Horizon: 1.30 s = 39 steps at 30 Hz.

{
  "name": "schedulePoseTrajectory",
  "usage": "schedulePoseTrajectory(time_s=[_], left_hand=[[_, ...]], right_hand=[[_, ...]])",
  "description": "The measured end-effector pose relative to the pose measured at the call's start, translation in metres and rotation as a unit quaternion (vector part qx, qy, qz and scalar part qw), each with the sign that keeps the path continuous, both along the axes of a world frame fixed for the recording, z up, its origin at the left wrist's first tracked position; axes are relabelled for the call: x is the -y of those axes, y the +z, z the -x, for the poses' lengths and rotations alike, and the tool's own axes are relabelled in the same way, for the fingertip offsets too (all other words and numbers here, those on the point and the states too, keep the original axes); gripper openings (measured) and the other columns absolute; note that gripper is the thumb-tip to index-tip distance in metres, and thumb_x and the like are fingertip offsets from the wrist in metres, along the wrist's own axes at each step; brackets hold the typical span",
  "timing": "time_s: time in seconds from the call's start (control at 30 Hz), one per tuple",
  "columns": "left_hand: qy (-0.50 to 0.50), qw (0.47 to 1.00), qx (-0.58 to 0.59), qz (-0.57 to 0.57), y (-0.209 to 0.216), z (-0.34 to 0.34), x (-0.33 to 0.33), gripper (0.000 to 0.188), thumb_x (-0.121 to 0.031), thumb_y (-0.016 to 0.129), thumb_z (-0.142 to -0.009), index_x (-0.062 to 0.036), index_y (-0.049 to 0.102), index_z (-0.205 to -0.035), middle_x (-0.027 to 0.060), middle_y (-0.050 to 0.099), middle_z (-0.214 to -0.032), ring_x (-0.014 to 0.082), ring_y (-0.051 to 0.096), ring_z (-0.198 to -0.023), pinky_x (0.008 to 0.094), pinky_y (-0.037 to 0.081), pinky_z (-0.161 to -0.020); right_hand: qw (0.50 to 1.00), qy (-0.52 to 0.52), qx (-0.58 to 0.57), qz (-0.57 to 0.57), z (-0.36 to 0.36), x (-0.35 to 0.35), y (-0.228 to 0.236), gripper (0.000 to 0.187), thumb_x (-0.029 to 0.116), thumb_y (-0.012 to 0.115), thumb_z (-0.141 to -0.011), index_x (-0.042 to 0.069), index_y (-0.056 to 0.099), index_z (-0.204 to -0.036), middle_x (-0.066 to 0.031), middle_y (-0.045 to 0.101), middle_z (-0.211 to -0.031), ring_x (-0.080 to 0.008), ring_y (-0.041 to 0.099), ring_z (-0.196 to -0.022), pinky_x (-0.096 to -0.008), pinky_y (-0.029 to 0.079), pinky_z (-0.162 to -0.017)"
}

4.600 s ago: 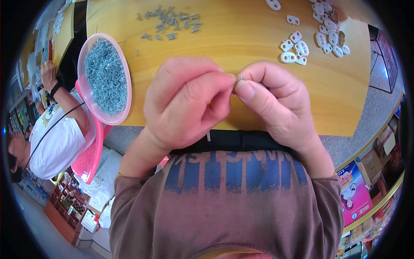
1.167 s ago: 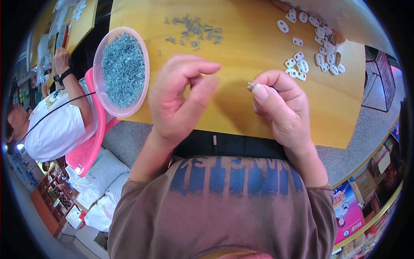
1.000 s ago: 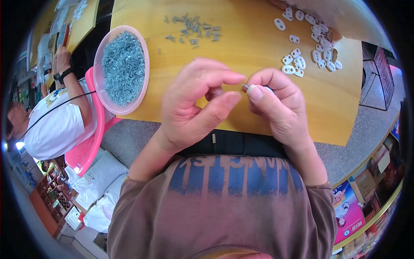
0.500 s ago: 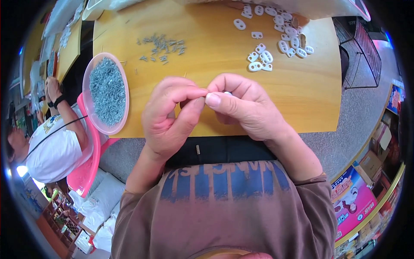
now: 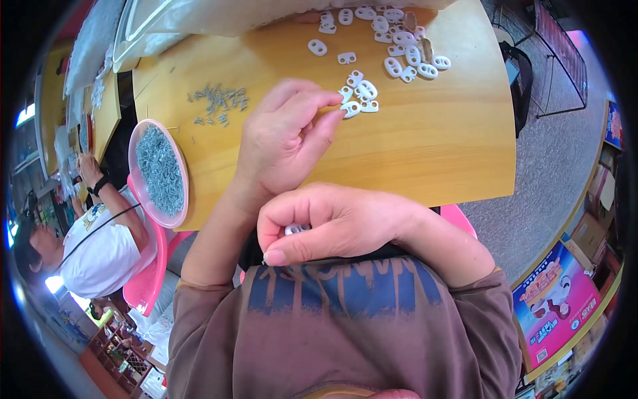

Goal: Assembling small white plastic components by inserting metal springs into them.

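Observation:
My left hand (image 5: 289,139) reaches over the wooden table to a small cluster of white plastic two-hole pieces (image 5: 351,108). Its thumb and index fingertips are apart at the cluster's left edge, with nothing seen between them; whether they touch a piece I cannot tell. Close to my chest, my right hand (image 5: 335,223) is curled closed around a white plastic two-hole piece (image 5: 296,228), partly hidden by the fingers. A tiny dark tip shows by the right thumb, too small to name. Left of my left hand lie loose small grey metal screw-like pins (image 5: 219,101).
A pink oval basin (image 5: 182,166) full of grey metal pins stands at the table's left edge. More white pieces (image 5: 393,66) spread at the back right, below a plastic-covered container (image 5: 199,30). A person in a white shirt (image 5: 100,246) sits on the left.
My hands have come apart. The left moved forward to the white pieces, while the right drew back toward my chest with its white piece. The view has shifted too.

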State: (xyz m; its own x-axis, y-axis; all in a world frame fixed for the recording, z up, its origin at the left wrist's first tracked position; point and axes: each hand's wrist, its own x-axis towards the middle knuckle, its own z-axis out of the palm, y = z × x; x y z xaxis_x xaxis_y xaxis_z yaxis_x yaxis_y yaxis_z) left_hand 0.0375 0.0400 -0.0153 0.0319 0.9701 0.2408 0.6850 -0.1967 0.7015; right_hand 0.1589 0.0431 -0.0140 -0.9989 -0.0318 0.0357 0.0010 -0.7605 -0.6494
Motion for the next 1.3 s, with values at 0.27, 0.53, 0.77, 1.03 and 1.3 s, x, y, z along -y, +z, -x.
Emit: schedulePoseTrajectory(time_s=[0.27,0.53,0.77,1.03,1.3], left_hand=[[0.001,0.997,-0.077,-0.011,-0.014,-0.002,-0.004,0.020,-0.009,0.064,-0.066,-0.0040,0.058,-0.084,0.0075,0.054,-0.076,0.0204,0.053,-0.060,0.0289,0.042,-0.051],[0.020,0.998,-0.054,0.021,-0.013,0.000,-0.005,0.021,-0.010,0.063,-0.068,-0.0059,0.058,-0.088,0.0072,0.053,-0.077,0.0212,0.054,-0.064,0.0296,0.043,-0.051],[-0.026,0.994,-0.108,-0.004,-0.017,0.000,-0.018,0.013,-0.010,0.059,-0.071,-0.0077,0.060,-0.084,0.0051,0.054,-0.076,0.0216,0.053,-0.060,0.0286,0.043,-0.050],[-0.005,0.999,-0.026,-0.041,-0.012,0.010,-0.021,0.012,-0.006,0.053,-0.075,-0.0038,0.058,-0.086,0.0067,0.056,-0.075,0.0157,0.053,-0.055,0.0241,0.041,-0.048],[0.116,0.801,0.570,0.141,0.040,0.008,0.011,0.010,-0.004,0.049,-0.079,0.0017,0.053,-0.087,0.0092,0.058,-0.077,0.0055,0.044,-0.045,0.0155,0.035,-0.042]], right_hand=[[1.000,-0.006,-0.016,-0.006,0.005,0.000,-0.015,0.012,0.015,0.054,-0.082,0.003,0.051,-0.081,0.0047,0.049,-0.075,-0.0017,0.043,-0.072,-0.0173,0.036,-0.063],[1.000,-0.005,0.015,0.002,0.004,-0.003,-0.015,0.013,0.016,0.054,-0.082,0.004,0.052,-0.081,0.0050,0.049,-0.076,-0.0017,0.043,-0.072,-0.0173,0.036,-0.063],[1.000,-0.015,0.020,0.018,-0.001,-0.007,-0.017,0.012,0.016,0.053,-0.082,0.005,0.052,-0.081,0.0056,0.049,-0.075,-0.0015,0.042,-0.071,-0.0172,0.035,-0.063],[0.993,-0.085,0.044,0.065,-0.004,-0.014,-0.007,0.010,0.014,0.054,-0.081,0.005,0.052,-0.077,0.0058,0.048,-0.070,-0.0006,0.041,-0.065,-0.0156,0.033,-0.058],[0.939,-0.314,0.124,0.066,-0.017,-0.033,0.012,0.011,0.015,0.055,-0.076,0.005,0.049,-0.075,0.0035,0.039,-0.058,-0.0047,0.032,-0.046,-0.0190,0.026,-0.042]])
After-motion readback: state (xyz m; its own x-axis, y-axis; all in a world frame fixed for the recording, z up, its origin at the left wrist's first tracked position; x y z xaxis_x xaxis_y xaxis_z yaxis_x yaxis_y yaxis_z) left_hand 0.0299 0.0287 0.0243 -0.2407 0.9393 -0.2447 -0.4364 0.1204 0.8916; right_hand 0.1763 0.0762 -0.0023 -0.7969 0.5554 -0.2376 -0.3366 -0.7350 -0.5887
